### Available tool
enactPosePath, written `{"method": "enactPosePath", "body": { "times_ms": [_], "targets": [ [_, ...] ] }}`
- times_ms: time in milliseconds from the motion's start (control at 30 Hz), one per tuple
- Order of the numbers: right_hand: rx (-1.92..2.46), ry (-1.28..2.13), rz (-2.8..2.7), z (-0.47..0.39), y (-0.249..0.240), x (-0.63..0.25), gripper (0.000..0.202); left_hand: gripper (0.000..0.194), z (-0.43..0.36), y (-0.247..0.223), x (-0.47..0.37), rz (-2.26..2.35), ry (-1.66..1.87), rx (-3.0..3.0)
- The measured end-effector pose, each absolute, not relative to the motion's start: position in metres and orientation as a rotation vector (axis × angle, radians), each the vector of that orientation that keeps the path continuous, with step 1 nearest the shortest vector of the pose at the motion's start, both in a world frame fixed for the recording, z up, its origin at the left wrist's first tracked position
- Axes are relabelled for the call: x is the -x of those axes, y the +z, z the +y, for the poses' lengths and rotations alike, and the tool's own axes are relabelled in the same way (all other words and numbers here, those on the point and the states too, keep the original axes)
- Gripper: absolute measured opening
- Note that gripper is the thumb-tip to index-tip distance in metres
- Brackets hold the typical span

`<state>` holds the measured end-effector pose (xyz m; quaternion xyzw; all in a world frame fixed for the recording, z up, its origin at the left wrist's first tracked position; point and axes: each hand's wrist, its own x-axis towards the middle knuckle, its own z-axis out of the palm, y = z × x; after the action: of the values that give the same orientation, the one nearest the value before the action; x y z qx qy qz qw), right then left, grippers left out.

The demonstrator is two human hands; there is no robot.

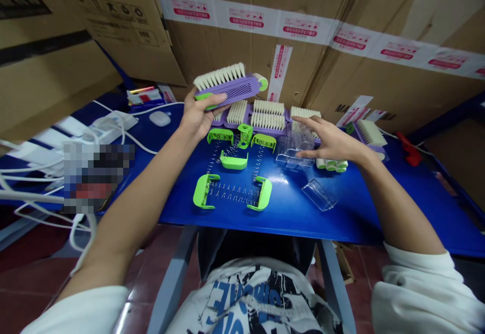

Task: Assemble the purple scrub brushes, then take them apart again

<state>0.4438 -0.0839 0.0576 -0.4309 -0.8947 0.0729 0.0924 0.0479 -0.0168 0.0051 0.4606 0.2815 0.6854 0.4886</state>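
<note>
My left hand (200, 114) grips a purple brush (237, 89) by its left end, raised above the blue table (288, 218). The brush has white bristles on top, a green part under my thumb and a green-and-white roller at its right end. My right hand (324, 137) is spread, its fingers over clear plastic pieces (291, 149) and close to a row of purple brushes (269, 116). Green clips (263, 194) joined by thin springs (235, 192) lie at the middle of the table. A single clear piece (319, 194) rests nearer the front edge.
Behind the table stand large cardboard boxes (227, 46). At the left are white cables, a power strip (113, 122) and a white mouse (159, 118). White-and-green rollers (331, 164), another brush (371, 134) and a red object (409, 149) are on the right.
</note>
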Motion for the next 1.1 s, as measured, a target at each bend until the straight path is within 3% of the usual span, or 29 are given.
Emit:
{"method": "enactPosePath", "body": {
  "times_ms": [233, 300, 367, 400, 633, 1000, 1033, 1100],
  "targets": [
    [1.234, 0.002, -2.573, -0.123, 0.077, -0.441, 0.110, 0.055, -0.020, 0.004, -0.048, 0.745, 1.653, -1.180],
    [1.225, -0.131, -2.468, -0.165, 0.083, -0.442, 0.090, 0.052, -0.020, 0.005, -0.048, 0.760, 1.650, -1.187],
    [1.326, -0.233, -2.446, -0.209, 0.078, -0.447, 0.053, 0.053, -0.021, 0.006, -0.050, 0.758, 1.653, -1.164],
    [1.387, -0.276, -2.519, -0.228, 0.070, -0.451, 0.047, 0.056, -0.022, 0.007, -0.051, 0.745, 1.660, -1.144],
    [1.402, -0.462, -2.681, -0.251, 0.001, -0.453, 0.041, 0.061, -0.029, 0.010, -0.061, 0.745, 1.656, -1.130],
    [1.449, -0.575, -2.353, -0.218, -0.011, -0.416, 0.035, 0.074, -0.049, 0.027, -0.076, 0.690, 1.636, -1.086],
    [1.384, -0.490, -2.265, -0.222, -0.006, -0.413, 0.038, 0.072, -0.059, 0.033, -0.079, 0.682, 1.601, -1.124],
    [1.215, -0.232, -2.071, -0.228, 0.008, -0.405, 0.068, 0.068, -0.084, 0.043, -0.087, 0.648, 1.491, -1.249]
  ]
}}
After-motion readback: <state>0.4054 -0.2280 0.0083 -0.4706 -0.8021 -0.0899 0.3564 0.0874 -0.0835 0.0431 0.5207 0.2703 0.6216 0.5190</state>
